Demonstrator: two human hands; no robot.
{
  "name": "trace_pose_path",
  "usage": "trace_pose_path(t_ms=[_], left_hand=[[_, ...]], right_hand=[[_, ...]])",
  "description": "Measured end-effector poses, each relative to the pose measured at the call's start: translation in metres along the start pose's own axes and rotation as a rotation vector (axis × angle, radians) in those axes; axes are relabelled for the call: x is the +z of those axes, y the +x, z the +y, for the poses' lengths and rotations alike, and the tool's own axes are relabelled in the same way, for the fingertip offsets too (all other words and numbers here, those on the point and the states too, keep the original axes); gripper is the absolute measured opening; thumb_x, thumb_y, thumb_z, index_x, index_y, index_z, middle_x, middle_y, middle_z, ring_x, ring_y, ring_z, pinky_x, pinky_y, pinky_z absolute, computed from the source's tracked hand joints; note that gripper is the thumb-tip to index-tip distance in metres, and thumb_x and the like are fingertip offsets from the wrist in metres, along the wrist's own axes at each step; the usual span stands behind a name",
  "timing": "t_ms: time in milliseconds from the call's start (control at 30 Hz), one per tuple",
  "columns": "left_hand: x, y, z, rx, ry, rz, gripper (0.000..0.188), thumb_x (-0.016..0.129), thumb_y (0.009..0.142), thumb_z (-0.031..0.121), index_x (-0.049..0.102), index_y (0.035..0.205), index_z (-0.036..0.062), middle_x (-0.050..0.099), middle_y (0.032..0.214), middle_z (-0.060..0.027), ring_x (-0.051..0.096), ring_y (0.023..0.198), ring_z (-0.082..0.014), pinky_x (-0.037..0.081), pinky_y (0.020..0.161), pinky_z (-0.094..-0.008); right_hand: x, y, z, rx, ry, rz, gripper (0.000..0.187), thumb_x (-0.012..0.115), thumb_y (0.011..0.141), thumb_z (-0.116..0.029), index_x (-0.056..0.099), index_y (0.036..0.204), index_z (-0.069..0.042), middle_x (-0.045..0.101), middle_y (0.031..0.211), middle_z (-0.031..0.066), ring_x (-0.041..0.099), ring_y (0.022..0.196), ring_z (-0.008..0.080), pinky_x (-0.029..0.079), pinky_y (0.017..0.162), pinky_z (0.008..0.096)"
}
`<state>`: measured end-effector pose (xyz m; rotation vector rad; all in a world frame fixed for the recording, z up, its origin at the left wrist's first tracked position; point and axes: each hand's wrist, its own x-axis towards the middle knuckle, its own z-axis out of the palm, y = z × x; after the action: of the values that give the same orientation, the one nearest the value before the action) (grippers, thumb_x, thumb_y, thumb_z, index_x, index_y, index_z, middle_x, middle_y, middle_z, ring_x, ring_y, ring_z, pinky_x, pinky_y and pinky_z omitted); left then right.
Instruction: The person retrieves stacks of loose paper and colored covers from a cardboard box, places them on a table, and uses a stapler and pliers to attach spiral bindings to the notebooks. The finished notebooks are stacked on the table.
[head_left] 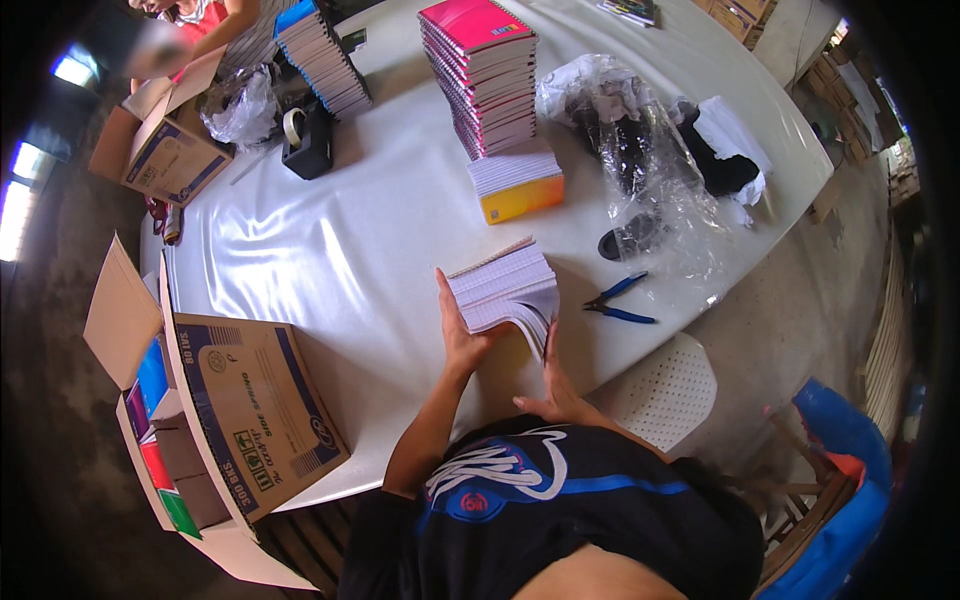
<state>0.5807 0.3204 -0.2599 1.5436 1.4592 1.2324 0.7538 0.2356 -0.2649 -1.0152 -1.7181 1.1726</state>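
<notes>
My left hand [464, 338] and my right hand [560, 385] are closed on the two sides of a thick bundle of ruled notebook pages [508, 284] above the near edge of the table. The sheets bend toward my right hand, and a bit of yellow shows underneath. Just beyond it stands a block of notebooks with a yellow cover edge [522, 198]. A tall stack of pink spiral notebooks [482, 80] rises behind that block. Blue-handled cutting pliers [622, 300] lie to the right of my hands, with their jaws apart.
On the left stands an open carton [262, 400] with colourful notebooks inside. Farther back are another carton [180, 150], a black tape dispenser [307, 145] and blue spiral notebooks [322, 60]. Crumpled clear plastic [660, 190] covers the right side. A person [205, 25] sits across the table.
</notes>
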Motion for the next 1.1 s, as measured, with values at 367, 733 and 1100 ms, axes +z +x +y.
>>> trace_pose_path(t_ms=[367,733,1100], left_hand=[[-0.004,0.007,0.007,0.034,-0.049,-0.054,0.138,0.088,0.054,0.014,-0.014,0.146,0.009,0.048,0.129,-0.0163,0.05,0.116,-0.0276,0.038,0.102,-0.0362],[0.007,-0.009,0.013,-0.441,-1.221,-0.012,0.097,0.068,0.08,0.005,-0.001,0.147,0.0144,0.055,0.115,-0.0076,0.054,0.108,-0.0207,0.043,0.097,-0.0357],[0.041,-0.039,0.024,-0.537,-1.516,-0.162,0.061,0.06,0.085,0.046,0.041,0.133,0.0141,0.053,0.128,-0.0001,0.049,0.119,-0.018,0.035,0.105,-0.0368]], right_hand=[[0.013,-0.031,-0.014,0.013,0.143,-0.161,0.111,0.07,0.077,-0.041,-0.01,0.144,-0.003,-0.011,0.149,0.0272,-0.006,0.141,0.0357,-0.001,0.113,0.0479],[0.015,-0.005,-0.026,0.356,0.629,0.312,0.115,0.08,0.07,-0.017,-0.005,0.148,-0.013,0.015,0.151,0.0198,0.012,0.141,0.0313,0.012,0.113,0.0436],[-0.036,0.082,-0.077,0.198,0.151,0.362,0.102,0.082,0.058,-0.041,0.03,0.136,0.0,0.049,0.123,0.0234,0.05,0.116,0.0365,0.041,0.098,0.0407]])
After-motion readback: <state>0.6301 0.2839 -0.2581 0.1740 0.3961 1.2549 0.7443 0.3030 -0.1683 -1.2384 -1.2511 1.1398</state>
